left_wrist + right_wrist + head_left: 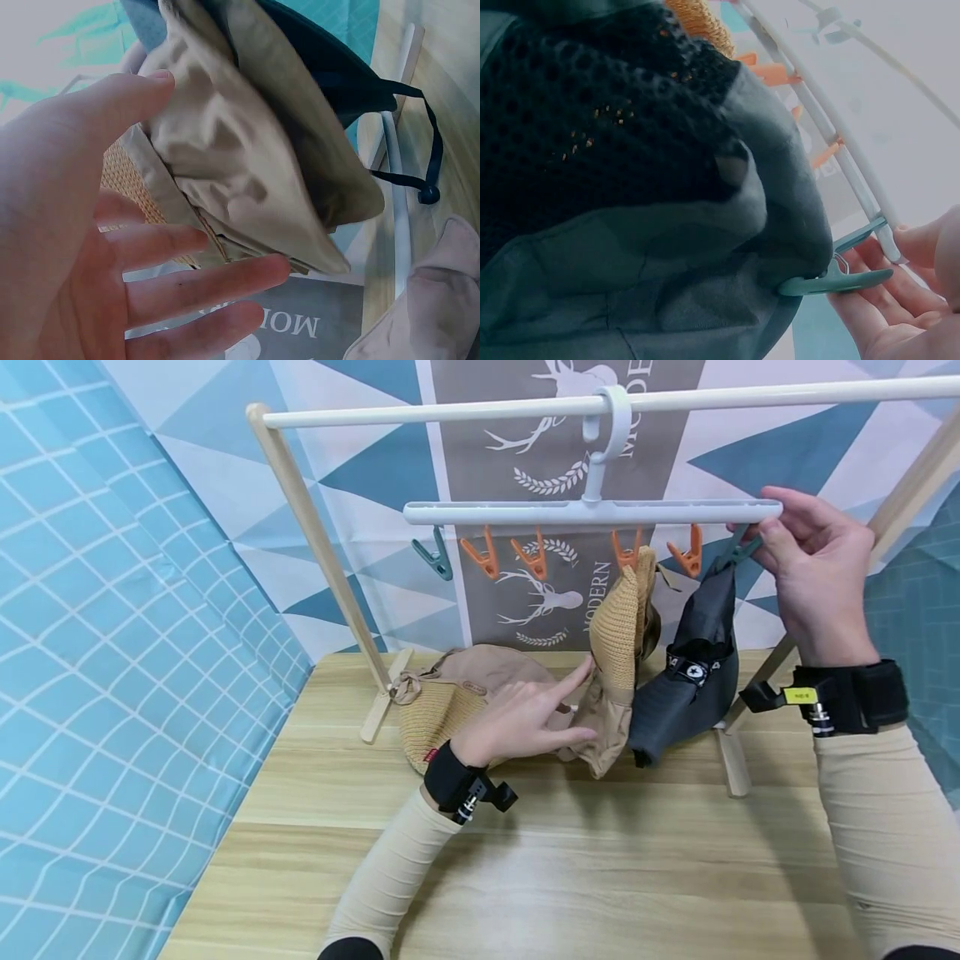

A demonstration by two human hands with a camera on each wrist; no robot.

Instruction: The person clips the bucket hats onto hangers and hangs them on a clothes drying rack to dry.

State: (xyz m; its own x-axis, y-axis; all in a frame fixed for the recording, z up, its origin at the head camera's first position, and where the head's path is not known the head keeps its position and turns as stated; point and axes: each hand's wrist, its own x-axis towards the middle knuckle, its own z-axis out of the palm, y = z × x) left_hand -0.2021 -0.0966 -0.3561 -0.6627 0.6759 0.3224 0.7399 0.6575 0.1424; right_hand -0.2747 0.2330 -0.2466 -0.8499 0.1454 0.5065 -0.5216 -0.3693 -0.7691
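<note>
At the right end of the white clip hanger [525, 513], my right hand [821, 564] holds the hanger tip between thumb and fingers, beside a green clip [836, 283]. That clip bites the edge of a dark hat [693, 681] with mesh lining, which hangs down. My left hand [525, 714] is spread with straight fingers near a straw-and-beige cloth hat [618, 627], hanging from an orange clip [626, 550]. In the left wrist view its beige cloth [225, 142] lies just past my thumb; whether they touch I cannot tell.
Another straw-and-cloth hat [431, 714] lies on the wooden table [315, 827] at the left. The hanger hooks over a white rail [450, 412] on a wooden stand [315, 535]. Other orange clips [531, 558] and a green clip [433, 557] dangle from the hanger.
</note>
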